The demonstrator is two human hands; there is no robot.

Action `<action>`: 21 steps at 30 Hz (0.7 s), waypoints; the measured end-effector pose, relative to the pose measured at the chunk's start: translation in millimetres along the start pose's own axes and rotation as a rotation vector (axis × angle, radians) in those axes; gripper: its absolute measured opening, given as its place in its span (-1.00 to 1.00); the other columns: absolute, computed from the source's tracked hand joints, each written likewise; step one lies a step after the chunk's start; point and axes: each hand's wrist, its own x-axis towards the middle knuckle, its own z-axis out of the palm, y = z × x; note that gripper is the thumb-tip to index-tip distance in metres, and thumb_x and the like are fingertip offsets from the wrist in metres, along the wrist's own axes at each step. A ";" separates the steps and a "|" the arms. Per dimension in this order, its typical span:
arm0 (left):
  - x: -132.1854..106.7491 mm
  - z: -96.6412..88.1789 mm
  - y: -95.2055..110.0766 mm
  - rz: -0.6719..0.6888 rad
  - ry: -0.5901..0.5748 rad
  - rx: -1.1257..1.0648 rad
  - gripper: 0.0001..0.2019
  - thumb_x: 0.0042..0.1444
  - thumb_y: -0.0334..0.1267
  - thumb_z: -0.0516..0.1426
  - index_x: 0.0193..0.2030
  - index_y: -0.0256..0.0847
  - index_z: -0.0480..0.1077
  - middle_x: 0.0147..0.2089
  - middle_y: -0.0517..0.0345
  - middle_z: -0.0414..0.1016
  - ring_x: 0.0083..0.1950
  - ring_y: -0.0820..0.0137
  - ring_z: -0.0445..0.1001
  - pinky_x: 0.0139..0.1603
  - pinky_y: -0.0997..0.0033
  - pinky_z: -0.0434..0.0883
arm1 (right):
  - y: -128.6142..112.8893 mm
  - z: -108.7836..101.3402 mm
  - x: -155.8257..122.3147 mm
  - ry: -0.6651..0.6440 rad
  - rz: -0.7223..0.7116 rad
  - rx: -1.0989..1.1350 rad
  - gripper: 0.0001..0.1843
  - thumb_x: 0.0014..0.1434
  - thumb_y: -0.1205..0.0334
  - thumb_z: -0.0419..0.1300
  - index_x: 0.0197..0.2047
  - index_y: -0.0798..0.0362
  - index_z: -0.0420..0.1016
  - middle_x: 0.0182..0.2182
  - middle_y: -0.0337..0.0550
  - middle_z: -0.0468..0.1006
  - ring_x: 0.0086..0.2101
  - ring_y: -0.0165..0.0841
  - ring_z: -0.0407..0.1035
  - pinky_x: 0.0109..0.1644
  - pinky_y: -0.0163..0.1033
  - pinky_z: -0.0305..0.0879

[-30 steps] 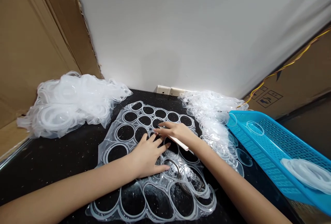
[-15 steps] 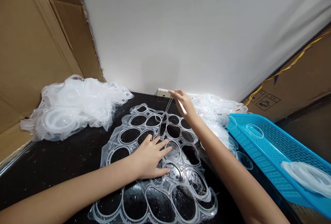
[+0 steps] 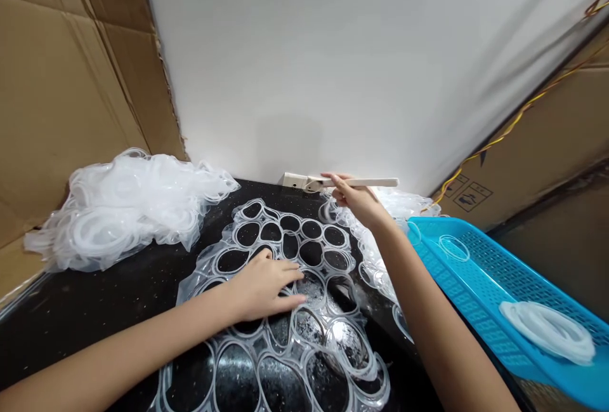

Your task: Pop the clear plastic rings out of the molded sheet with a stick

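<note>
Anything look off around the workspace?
One thing: a loose yellow wire trails diagonally across the cardboard carton on the right, toward the blue plastic tray. It looks stray because it's unsecured.

A white wall (image 3: 304, 63) stands behind the black speckled surface (image 3: 57, 317), between brown cardboard sheets (image 3: 80, 69), with a wall socket (image 3: 292, 180) and a yellow wire (image 3: 518, 117).
</note>
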 end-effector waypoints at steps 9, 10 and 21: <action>14.4 -31.5 -26.3 -0.281 0.398 -0.492 -0.66 0.17 -0.02 -0.13 -0.36 -0.22 0.29 -0.44 0.16 0.38 -0.41 0.41 0.38 -0.39 0.40 0.28 | -25.3 15.1 -36.5 -0.372 0.097 0.547 -0.68 0.11 0.01 0.14 -0.19 0.05 0.49 -0.47 -0.18 0.42 -0.60 -0.56 -0.12 -0.61 -0.35 -0.24; 15.6 -31.6 -26.9 -0.302 0.384 -0.562 -0.66 0.16 0.00 -0.11 -0.27 -0.23 0.29 -0.40 0.15 0.39 -0.40 0.41 0.39 -0.43 0.42 0.28 | -26.1 15.9 -36.9 -0.390 0.099 0.562 -0.69 0.11 0.01 0.14 -0.19 0.04 0.49 -0.47 -0.18 0.43 -0.60 -0.56 -0.12 -0.61 -0.35 -0.23; 19.1 -22.6 -23.7 -0.392 0.276 -0.978 -0.69 -0.06 -0.06 0.17 -0.25 -0.24 0.36 -0.56 0.32 0.28 -0.55 0.52 0.24 -0.51 0.51 0.18 | -31.7 27.2 -46.0 -0.521 0.186 0.616 -0.69 0.15 0.00 0.09 -0.16 0.01 0.48 -0.49 -0.20 0.44 -0.60 -0.55 -0.07 -0.60 -0.36 -0.21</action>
